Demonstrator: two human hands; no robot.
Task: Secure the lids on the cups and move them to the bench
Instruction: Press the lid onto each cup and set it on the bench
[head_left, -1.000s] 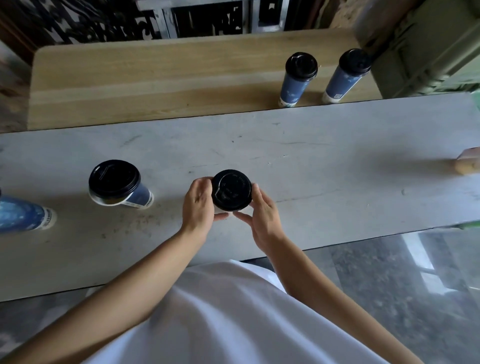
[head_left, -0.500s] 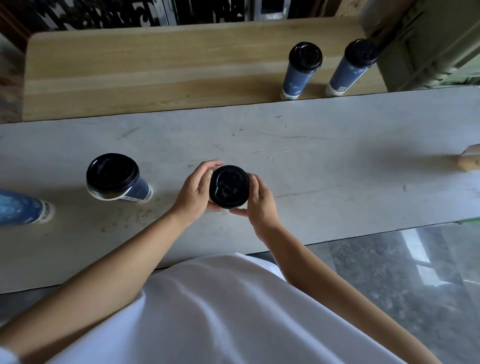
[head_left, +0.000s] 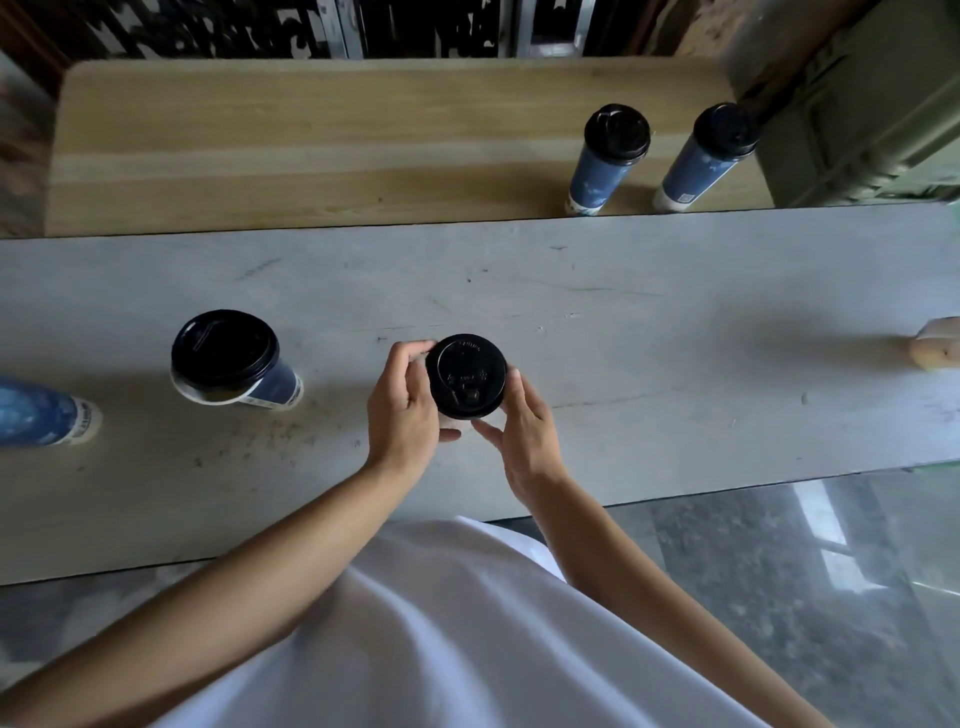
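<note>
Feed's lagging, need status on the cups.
Gripping lidded centre cup: left hand, right hand. On bench: two cups. Nothing between centre cup and bench.

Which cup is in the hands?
The middle cup on the grey table, gripped round its rim by the left hand and right hand; no other cup is touched.

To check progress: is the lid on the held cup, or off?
On: the lid caps it, left hand and right hand gripping the rim. Sealed tight: cannot tell.
</note>
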